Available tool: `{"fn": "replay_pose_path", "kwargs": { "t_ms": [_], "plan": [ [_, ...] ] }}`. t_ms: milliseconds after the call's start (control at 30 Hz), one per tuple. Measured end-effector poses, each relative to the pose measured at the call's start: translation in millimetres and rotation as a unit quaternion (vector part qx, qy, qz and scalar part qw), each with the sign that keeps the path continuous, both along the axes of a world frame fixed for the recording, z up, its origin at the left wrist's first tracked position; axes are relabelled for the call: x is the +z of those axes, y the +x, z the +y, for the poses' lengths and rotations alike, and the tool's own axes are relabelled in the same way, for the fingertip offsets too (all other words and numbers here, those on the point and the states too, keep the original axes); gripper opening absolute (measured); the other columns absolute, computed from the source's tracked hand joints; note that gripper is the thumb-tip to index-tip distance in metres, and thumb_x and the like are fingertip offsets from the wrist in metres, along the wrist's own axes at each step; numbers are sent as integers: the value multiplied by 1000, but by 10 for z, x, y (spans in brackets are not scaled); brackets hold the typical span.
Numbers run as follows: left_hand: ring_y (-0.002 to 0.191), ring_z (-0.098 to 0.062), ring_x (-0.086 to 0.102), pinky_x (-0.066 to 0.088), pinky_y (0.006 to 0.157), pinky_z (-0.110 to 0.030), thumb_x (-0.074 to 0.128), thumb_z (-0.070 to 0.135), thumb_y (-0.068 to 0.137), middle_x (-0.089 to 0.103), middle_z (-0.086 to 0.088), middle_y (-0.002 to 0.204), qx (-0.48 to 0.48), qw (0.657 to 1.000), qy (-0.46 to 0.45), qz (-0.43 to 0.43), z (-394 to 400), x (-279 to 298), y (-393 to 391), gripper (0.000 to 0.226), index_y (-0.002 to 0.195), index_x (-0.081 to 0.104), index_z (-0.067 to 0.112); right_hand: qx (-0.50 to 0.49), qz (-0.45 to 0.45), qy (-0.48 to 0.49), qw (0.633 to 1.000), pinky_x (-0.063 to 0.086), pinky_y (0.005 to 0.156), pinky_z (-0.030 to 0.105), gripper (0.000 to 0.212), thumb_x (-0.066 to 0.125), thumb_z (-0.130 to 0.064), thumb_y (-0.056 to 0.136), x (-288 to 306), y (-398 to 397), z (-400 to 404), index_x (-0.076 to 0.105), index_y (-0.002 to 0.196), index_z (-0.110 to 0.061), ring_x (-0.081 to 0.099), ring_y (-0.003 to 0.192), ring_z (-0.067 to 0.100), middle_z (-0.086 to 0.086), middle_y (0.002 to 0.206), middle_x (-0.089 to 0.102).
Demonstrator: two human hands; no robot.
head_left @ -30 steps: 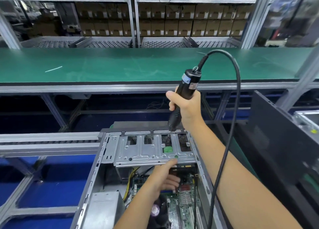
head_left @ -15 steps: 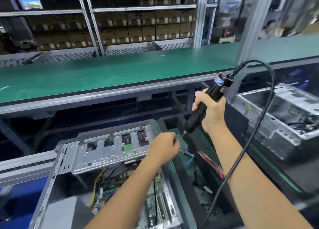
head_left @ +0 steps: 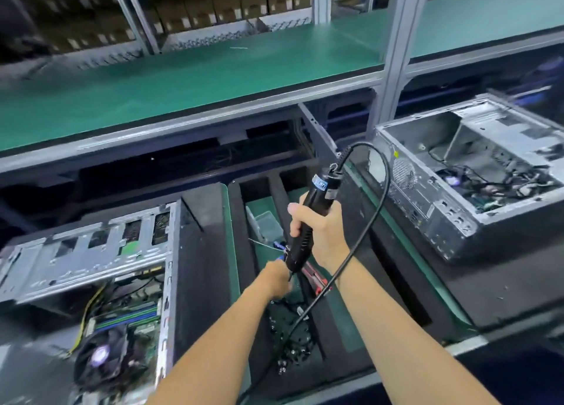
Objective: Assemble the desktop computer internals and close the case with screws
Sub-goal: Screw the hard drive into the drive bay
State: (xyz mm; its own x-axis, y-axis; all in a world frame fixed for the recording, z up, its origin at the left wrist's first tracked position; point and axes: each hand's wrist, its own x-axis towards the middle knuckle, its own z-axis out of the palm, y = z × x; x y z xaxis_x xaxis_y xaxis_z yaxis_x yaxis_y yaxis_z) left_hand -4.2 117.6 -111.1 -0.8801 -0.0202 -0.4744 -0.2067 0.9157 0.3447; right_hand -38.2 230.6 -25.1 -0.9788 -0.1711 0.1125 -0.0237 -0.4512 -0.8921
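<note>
Computer case, open at nine o'clock; screwdriver gripped by right hand, bit met by left hand, grip unclear, likely for screw loading.

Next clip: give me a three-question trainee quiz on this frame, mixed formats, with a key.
1. True or false: the right hand grips the electric screwdriver.
2. The left hand is over: A) the open case on the left, B) the parts tray between the cases, C) the green shelf.
3. Fill in: the second open case lies to the person's ____.

Key: 1 true; 2 B; 3 right.
</note>
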Motion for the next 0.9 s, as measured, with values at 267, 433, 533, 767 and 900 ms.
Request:
{"fn": "replay_pose_path", "kwargs": {
  "t_ms": [267, 433, 533, 767, 900],
  "plan": [
    [83, -45, 59, 50, 71, -51, 42, -9, 77, 61, -31, 86, 206, 956, 189, 83, 145, -570, -27, 15, 83, 56, -11, 67, 1, 31, 997, 44, 51, 27, 26, 75, -19, 71, -312, -169, -33, 58, 52, -20, 46, 40, 20, 3, 46, 52],
    [75, -39, 59, 50, 68, -48, 42, -4, 80, 63, -28, 82, 214, 959, 164, 82, 176, -773, -106, 14, 79, 56, -7, 77, 2, 55, 996, 45, 54, 30, 31, 75, -17, 73, -418, -297, 1, 53, 51, -20, 45, 42, 21, 4, 47, 51],
    [85, -39, 62, 54, 76, -43, 44, -1, 90, 64, -22, 89, 228, 964, 128, 57, 216, -866, -90, 16, 85, 60, -1, 86, 1, 63, 994, 44, 55, 31, 33, 74, -15, 75, -450, -340, 29, 52, 51, -20, 44, 43, 22, 6, 47, 50],
    [66, -25, 46, 41, 61, -34, 34, 13, 92, 61, -13, 75, 328, 927, 179, 41, 194, -1077, -134, 27, 77, 54, 5, 90, -2, 86, 992, 45, 56, 30, 32, 74, -20, 73, -461, -389, -54, 50, 53, -13, 45, 45, 22, 8, 47, 51],
    [69, -24, 45, 44, 66, -36, 36, 16, 93, 63, -17, 82, 328, 925, 187, 37, 139, -1207, -212, 27, 83, 56, 3, 82, -8, 92, 992, 47, 58, 30, 30, 74, -21, 72, -469, -419, -95, 51, 54, -13, 46, 45, 22, 8, 47, 52]
  ]
}}
